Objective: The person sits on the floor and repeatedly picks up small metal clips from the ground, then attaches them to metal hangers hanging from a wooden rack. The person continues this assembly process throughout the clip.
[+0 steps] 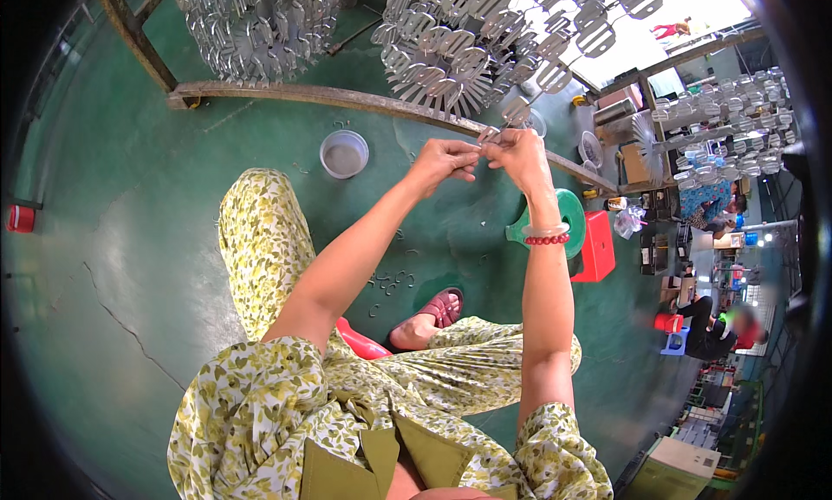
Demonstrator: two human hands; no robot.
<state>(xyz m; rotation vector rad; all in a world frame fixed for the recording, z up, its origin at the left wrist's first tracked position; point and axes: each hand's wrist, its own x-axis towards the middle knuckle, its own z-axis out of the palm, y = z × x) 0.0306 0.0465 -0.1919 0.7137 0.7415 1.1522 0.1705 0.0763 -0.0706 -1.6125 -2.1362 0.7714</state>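
My two hands meet in front of me at the wooden rail, just below a hanging cluster of silver oval metal loops (451,58). The fingers of my right hand (523,160) are pinched on a small silver metal loop (490,136) at the cluster's lower edge. Close on its left, my left hand (440,165) has its thumb and fingertips pressed together. What lies between those fingertips is too small to make out. A red bead bracelet and a pale bangle circle my right wrist.
A wooden rail (321,94) crosses ahead, with another loop cluster (256,32) beyond it. On the green floor stand a small grey tub (365,156), a green stool (569,207) and a red stool (598,250). Curved metal bits (395,281) lie scattered near my foot. People sit far right.
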